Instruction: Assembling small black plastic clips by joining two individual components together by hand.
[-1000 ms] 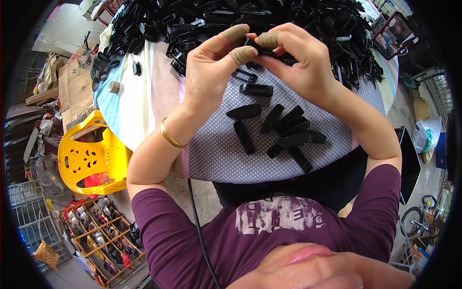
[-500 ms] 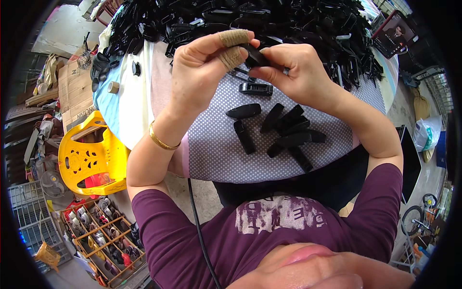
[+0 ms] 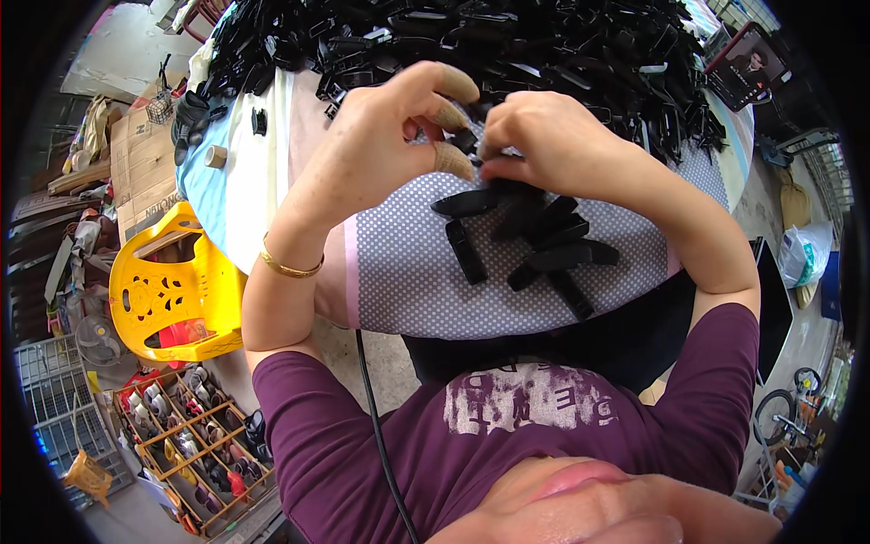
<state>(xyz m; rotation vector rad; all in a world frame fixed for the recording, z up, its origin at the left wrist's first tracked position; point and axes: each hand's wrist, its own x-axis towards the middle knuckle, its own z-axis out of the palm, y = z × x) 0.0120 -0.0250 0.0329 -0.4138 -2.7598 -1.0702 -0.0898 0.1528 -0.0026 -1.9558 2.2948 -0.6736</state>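
Observation:
My left hand [image 3: 396, 122] is held over the near edge of the pile, its thumb and taped fingers curved and apart. A small black part [image 3: 465, 141] shows between its fingertips and my right hand; I cannot tell whether either touches it. My right hand [image 3: 548, 136] has its fingers curled together, and what they hold, if anything, is hidden. Just below it a black plastic piece [image 3: 519, 216] is smeared by motion. Around that lie several long black plastic pieces, among them a rounded one [image 3: 464, 202], a narrow one [image 3: 466, 254] and a curved one [image 3: 573, 256].
A large heap of black plastic parts [image 3: 507, 45] covers the table's far side. The dotted cloth [image 3: 408, 281] lies under the loose pieces. A roll of tape [image 3: 216, 156] sits at left, beyond a yellow chair [image 3: 172, 290]. A phone [image 3: 748, 65] stands at far right.
My hands have come apart and lowered slightly, and the black piece held between them has left my left fingers. My right hand has moved nearer the loose pieces, where a blurred black piece now shows.

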